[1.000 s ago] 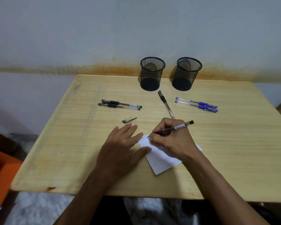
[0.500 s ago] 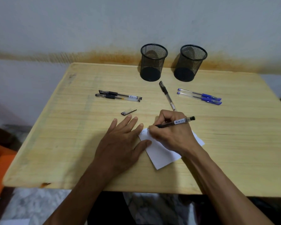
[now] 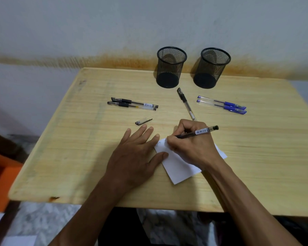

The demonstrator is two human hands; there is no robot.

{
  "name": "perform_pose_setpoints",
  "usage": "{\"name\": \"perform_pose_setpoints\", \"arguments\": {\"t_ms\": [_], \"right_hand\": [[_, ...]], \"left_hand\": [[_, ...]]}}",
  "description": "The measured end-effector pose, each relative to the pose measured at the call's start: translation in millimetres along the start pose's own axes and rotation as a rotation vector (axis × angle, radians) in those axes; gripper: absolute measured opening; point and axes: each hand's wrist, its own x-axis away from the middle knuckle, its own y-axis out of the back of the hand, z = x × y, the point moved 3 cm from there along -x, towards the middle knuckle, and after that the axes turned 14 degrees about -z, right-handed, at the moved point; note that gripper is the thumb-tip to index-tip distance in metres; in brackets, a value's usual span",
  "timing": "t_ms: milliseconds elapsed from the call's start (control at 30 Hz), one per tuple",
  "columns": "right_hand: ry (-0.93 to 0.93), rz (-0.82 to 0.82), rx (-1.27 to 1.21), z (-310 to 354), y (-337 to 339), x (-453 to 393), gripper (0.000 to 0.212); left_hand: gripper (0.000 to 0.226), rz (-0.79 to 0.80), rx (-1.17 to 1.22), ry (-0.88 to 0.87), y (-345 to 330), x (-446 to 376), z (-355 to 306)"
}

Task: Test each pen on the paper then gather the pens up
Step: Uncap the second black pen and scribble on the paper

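My right hand (image 3: 192, 144) grips an uncapped black pen (image 3: 199, 131), its tip down on the top left corner of a small white paper (image 3: 178, 167), where faint scribbles show. My left hand (image 3: 133, 157) lies flat with fingers spread, thumb and forefinger pressing the paper's left edge. The pen's cap (image 3: 143, 121) lies on the table just beyond my left fingers. Two capped black pens (image 3: 132, 103) lie side by side at the left, one more black pen (image 3: 186, 103) lies in the middle, and two blue pens (image 3: 222, 104) rest at the right.
Two black mesh pen cups, one on the left (image 3: 170, 67) and one on the right (image 3: 212, 68), stand at the back of the wooden table (image 3: 69, 148) against the wall. An orange object (image 3: 0, 178) sits on the floor left of the table.
My right hand keeps the pen on the paper with small writing strokes, and scribbles now show at the corner. The head camera has shifted slightly; the left hand stays put.
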Motion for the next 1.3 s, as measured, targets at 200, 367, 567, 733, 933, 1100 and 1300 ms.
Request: {"name": "perform_pose_setpoints", "arguments": {"t_ms": [200,367,567,733,933,1100,1300], "right_hand": [[0.007,-0.012,0.001,-1,2,0,0.018],[0.025,-0.04,0.009,1,3,2,0.024],[0.065,-0.098,0.036,0,3,3,0.025],[0.076,-0.109,0.056,0,3,4,0.024],[0.075,-0.087,0.022,1,8,5,0.025],[0.034,-0.084,-0.043,1,9,7,0.02],[-0.13,-0.089,-0.305,-3,13,5,0.017]], "left_hand": [[0.067,-0.014,0.008,-0.004,-1,0,0],[0.065,-0.022,0.008,-0.005,-1,0,1],[0.064,-0.039,-0.004,-0.022,0,-1,-1],[0.063,-0.106,0.002,-0.019,-2,1,0],[0.071,-0.087,0.061,0.056,2,2,-1],[0.068,-0.051,0.116,0.129,6,3,-3],[0.025,-0.448,0.227,0.466,24,-20,4]]}}
